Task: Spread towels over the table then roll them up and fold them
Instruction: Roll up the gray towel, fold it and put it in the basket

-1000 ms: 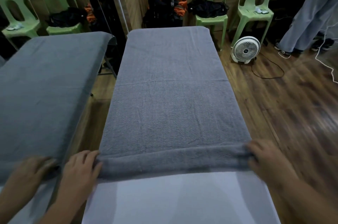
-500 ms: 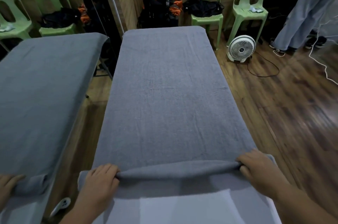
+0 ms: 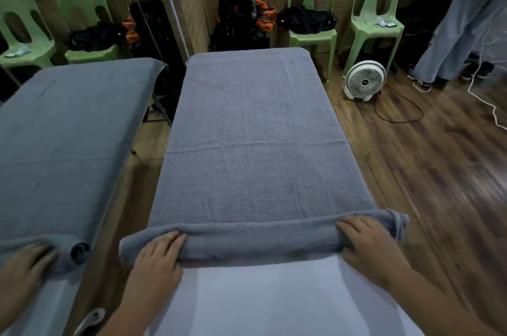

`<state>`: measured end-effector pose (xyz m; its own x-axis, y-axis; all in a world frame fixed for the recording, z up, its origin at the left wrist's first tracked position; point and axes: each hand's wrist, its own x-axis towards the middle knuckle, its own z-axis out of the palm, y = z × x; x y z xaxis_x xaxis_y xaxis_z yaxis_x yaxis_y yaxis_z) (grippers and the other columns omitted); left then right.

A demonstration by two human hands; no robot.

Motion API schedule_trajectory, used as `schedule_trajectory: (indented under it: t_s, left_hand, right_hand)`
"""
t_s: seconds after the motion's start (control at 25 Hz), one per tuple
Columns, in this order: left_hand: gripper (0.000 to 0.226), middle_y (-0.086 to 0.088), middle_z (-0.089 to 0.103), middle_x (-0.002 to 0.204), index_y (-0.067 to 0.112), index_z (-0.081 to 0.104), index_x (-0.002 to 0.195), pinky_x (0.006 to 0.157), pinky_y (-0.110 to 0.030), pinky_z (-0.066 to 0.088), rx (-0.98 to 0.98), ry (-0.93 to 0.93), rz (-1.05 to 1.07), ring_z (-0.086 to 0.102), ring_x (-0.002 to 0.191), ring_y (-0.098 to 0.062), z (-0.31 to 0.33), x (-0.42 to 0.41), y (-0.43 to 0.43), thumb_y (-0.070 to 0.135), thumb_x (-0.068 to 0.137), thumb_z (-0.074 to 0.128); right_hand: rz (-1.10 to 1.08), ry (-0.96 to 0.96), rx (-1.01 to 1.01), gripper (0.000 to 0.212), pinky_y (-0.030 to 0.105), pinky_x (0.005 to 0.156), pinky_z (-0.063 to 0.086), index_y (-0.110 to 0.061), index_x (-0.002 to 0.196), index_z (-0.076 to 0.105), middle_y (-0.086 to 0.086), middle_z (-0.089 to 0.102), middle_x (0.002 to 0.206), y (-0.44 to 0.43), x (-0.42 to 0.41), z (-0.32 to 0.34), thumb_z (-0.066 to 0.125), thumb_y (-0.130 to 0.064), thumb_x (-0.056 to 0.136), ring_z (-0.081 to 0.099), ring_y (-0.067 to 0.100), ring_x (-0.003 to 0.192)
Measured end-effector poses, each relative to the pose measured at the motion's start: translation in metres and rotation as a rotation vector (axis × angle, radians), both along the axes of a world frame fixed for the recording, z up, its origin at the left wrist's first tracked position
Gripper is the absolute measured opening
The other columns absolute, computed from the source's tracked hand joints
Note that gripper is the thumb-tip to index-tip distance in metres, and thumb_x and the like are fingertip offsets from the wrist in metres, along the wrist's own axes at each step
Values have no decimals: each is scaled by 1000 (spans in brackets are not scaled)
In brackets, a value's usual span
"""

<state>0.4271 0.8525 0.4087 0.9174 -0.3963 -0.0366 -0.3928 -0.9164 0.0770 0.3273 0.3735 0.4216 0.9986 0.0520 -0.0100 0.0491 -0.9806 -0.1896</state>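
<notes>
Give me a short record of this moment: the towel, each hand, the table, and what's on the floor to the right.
Towel: grey terry towel spread along the table, its near end rolled into a tube
Left hand: Left hand rests on the tube's left end, fingers laid over its top
Right hand: Right hand rests on the tube's right end, fingers fairly flat
Table: white table top uncovered on the near side of the tube
Floor, right: round white fan standing on the wooden floor
Stage: rolling begun; most of the towel lies flat

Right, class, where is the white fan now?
In the head view, the fan stands on the floor right of the table, in front of the rightmost green chair.
</notes>
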Motion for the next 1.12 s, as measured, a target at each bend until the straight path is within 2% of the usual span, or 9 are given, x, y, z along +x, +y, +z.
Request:
schedule_trajectory:
  t_s: [0.16, 0.32, 0.4, 0.52, 0.64, 0.72, 0.8, 1.0, 1.12]
  left_hand:
    - [31, 1, 66, 89, 22, 67, 88, 77, -32, 38, 33, -2, 6, 62, 81, -23, 8, 10, 23, 32, 76, 40]
    - [6, 12, 52, 71, 37, 43, 77, 66, -34, 29, -84, -67, -43, 48, 74, -13, 29, -13, 23, 32, 74, 43]
    - [14, 13, 46, 67, 42, 31, 76, 65, -34, 31, -84, -76, -57, 43, 69, -12, 38, 6, 16, 33, 76, 41]
    - [12, 12, 56, 79, 44, 44, 86, 74, -41, 43, -48, -114, 48, 54, 78, -17, 46, 47, 2, 33, 86, 39]
    - [33, -3, 64, 110, 23, 62, 111, 89, -45, 43, -24, -151, -23, 59, 100, -28, 35, 32, -12, 32, 84, 45]
    - [52, -2, 60, 124, 21, 60, 123, 96, -44, 45, 50, -69, -89, 58, 109, -26, 21, 12, -12, 36, 75, 48]
    - [57, 0, 61, 124, 23, 60, 124, 95, -43, 47, 41, 44, -3, 58, 108, -23, 15, 20, -8, 36, 71, 45]
    - [33, 8, 69, 84, 28, 68, 92, 75, -37, 49, -27, 10, -21, 64, 76, -18, 32, 15, -2, 36, 73, 42]
    - [21, 13, 65, 74, 42, 57, 87, 79, -38, 46, -16, 60, -4, 64, 76, -12, 45, 7, 6, 41, 72, 43]
  right_hand:
    - [-42, -50, 67, 23, 36, 81, 44, -22, 83, 68, -4, 65, 85, -24, -11, 2, 45, -22, 77, 58, 22, 81]
    - [-84, 115, 54, 15, 33, 65, 39, -29, 70, 54, -14, 54, 69, -33, -18, 26, 42, -31, 79, 50, 9, 69]
    - [-108, 225, 64, 14, 31, 61, 34, -26, 71, 52, -12, 52, 70, -45, 1, 32, 45, -30, 83, 49, 9, 71]
    - [-151, 128, 47, 7, 37, 67, 47, -27, 83, 60, -12, 56, 80, -42, 34, 39, 57, -20, 82, 53, 20, 83]
    - [-6, -93, 8, 31, 39, 79, 50, -20, 99, 68, -3, 64, 99, -23, 19, 30, 70, -14, 69, 57, 21, 92]
    - [33, -28, -57, 47, 39, 94, 45, -20, 112, 67, -4, 63, 113, -19, 5, 18, 67, -24, 65, 57, 20, 103]
    - [-96, 39, -53, 51, 44, 98, 42, -22, 117, 66, -3, 63, 118, -29, 6, 3, 60, -23, 66, 57, 23, 108]
    - [-75, -35, 36, 21, 36, 70, 47, -25, 74, 64, -6, 63, 76, -36, 2, 11, 43, -25, 75, 57, 17, 73]
    - [-71, 100, -14, 13, 37, 57, 45, -26, 65, 51, -9, 54, 64, -39, 6, 29, 45, -31, 75, 53, 15, 67]
